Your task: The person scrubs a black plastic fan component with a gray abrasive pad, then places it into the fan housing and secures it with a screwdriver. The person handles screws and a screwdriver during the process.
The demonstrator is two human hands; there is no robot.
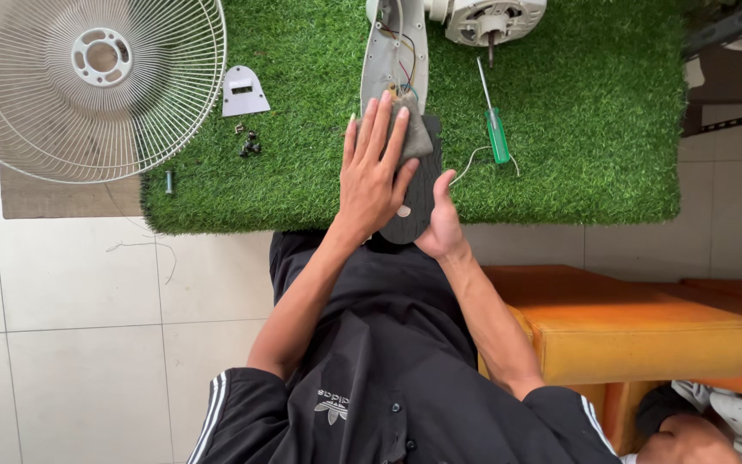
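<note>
The green turf mat [577,112] carries everything, and the largest piece near you is the white wire fan guard [92,82], overhanging its far left corner: light and springy, so lift it by the rim. At the mat's far edge lies the fan motor [491,17], which looks dense and heavy. Its pale neck housing [388,56] runs toward you, open, with thin coloured wires inside that would tear easily.

The dark oval base plate [418,193] sits at the near edge, just in front of you. It looks stiff and flat; take it by its rim. Your right hand [441,225] grips that rim. Your left hand [373,172] lies open, flat, pressing a soft grey cloth [414,137] onto it.

Right of these lies a green-handled screwdriver [495,125]; left, a small white cover plate [243,90] and loose dark screws [249,144], easily lost in the turf.
</note>
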